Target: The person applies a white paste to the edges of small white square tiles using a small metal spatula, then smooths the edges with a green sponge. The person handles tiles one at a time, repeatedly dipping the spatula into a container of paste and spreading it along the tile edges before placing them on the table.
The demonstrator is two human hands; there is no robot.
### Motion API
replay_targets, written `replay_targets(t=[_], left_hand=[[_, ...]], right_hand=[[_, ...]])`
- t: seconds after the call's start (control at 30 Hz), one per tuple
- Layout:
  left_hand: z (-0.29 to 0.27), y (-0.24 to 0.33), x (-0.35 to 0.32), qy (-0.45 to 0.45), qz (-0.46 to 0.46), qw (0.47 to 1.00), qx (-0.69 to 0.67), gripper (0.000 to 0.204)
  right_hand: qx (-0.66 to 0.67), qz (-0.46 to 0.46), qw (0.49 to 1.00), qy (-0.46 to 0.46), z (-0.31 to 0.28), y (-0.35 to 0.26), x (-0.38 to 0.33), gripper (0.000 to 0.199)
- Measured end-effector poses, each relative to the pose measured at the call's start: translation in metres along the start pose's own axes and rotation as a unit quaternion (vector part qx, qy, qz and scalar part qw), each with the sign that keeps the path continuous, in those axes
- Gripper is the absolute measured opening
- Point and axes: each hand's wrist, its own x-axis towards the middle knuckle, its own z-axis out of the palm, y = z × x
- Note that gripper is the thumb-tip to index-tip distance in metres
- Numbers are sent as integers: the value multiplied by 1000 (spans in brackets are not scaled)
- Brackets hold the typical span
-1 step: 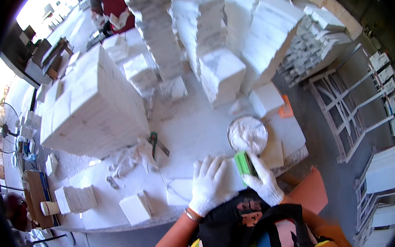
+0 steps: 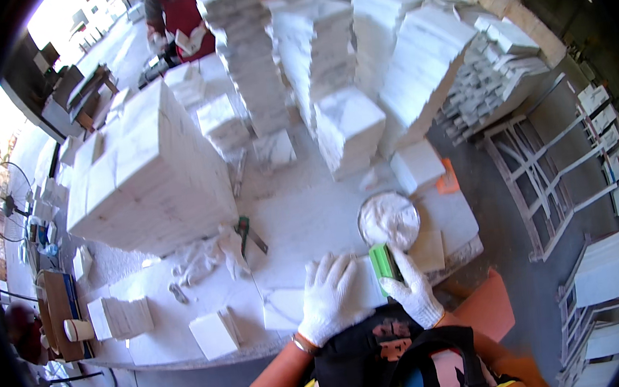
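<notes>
1. Tall stacks of white marble tiles (image 2: 244, 53) crowd the table's far side.
2. A big block of tiles (image 2: 145, 181) sits left.
3. White crumpled rags (image 2: 202, 260) lie near a green-handled tool (image 2: 245, 231).
4. White frames (image 2: 541, 175) stand on the floor.

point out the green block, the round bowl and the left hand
green block (image 2: 382, 261), head view, its top face
round bowl (image 2: 389, 219), head view, the white paste inside it
left hand (image 2: 330, 296), head view, back of the white glove

Bright daylight from the upper left, glare on white stone, edges bent and dark.
</notes>
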Motion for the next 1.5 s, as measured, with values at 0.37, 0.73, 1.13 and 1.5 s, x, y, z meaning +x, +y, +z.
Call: replay_targets(t=[0.37, 0.73, 1.13, 1.5], left_hand=[[-2, 6, 0, -2, -6, 1000, 13, 99], [6, 4, -4, 1, -16, 1000, 11, 97], [4, 3, -4, -7, -31, 999, 4, 97], [1, 2, -3, -7, -27, 1000, -7, 97]], right_hand=[[-15, -12, 1000, -17, -2, -24, 8, 65], [10, -1, 1000, -4, 3, -7, 6, 69], [205, 184, 960, -49, 4, 7, 16, 68], [208, 181, 960, -45, 0, -4, 21, 68]])
